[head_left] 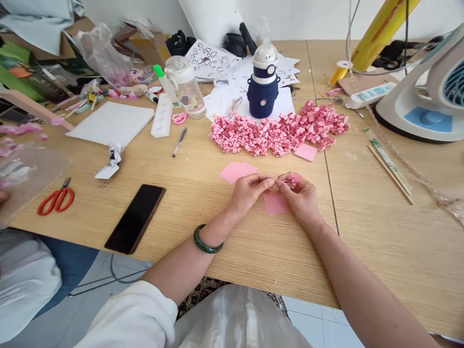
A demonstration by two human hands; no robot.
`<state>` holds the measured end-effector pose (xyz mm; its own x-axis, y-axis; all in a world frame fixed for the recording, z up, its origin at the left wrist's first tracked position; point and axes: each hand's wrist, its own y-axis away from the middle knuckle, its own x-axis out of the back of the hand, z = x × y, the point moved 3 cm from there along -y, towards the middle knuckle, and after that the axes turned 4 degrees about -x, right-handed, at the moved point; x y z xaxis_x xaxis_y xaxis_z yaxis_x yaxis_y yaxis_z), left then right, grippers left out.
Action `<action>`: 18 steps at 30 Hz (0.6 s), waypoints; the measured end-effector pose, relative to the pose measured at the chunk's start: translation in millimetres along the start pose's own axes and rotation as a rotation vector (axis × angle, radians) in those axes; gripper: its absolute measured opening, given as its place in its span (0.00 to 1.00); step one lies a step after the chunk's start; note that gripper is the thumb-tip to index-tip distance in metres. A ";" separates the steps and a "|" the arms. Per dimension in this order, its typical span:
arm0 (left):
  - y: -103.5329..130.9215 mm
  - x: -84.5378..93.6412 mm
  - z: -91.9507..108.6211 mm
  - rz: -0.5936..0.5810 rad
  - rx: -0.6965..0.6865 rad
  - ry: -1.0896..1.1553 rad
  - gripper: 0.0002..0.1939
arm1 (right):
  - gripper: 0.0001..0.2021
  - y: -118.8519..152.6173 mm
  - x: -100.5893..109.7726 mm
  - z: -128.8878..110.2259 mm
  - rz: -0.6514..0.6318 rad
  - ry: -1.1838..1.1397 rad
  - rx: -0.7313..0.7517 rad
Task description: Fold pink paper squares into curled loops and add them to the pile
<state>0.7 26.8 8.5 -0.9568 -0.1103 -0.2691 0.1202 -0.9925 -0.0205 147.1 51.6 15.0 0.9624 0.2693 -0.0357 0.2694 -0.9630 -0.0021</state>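
Left hand: thumb and forefinger pinched narrow, gripping left end of small pink paper piece. Right hand: thumb and fingers pinched on same piece. Piece located between both hands, above pink paper square on table.

Risk: excess pinch or twist could tear thin paper. Risk: forearm brush could scatter loose pink paper sheets.

Hidden: most of piece, behind fingers; exact shape indistinct. Cut off: co-worker's hand, left edge.

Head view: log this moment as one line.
left hand: pinching small pink piece | right hand: pinching same piece | nearest pink square: lying between hands | pink curls: heaped beyond hands
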 end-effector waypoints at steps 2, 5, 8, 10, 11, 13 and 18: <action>-0.4 0.0 0.5 -0.003 0.005 -0.002 0.13 | 0.09 -0.5 0.4 1.4 -0.003 -0.015 -0.012; -0.6 0.2 1.0 -0.012 0.015 0.008 0.13 | 0.09 -0.9 0.2 2.6 -0.017 -0.044 -0.029; -0.7 0.6 2.0 -0.035 0.031 -0.002 0.14 | 0.10 -1.1 -0.2 2.9 -0.038 -0.071 -0.049; -1.0 1.1 3.4 -0.052 0.032 -0.029 0.13 | 0.11 -1.3 -0.2 2.4 -0.056 -0.082 -0.053; -1.2 1.4 4.2 -0.060 0.029 -0.040 0.13 | 0.11 -1.5 -0.3 2.0 -0.068 -0.084 -0.054; -1.7 1.9 5.7 -0.072 0.019 -0.054 0.13 | 0.12 -1.9 -0.1 1.2 -0.088 -0.080 -0.055; -3.1 4.4 7.5 -0.089 0.002 -0.091 0.12 | 0.13 -2.8 1.0 1.2 -0.114 -0.078 -0.084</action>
<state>-5.9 29.0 14.7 -0.9838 -0.0262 -0.1776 0.0335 -0.9987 -0.0387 147.2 54.6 13.7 0.9205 0.3726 -0.1176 0.3822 -0.9212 0.0729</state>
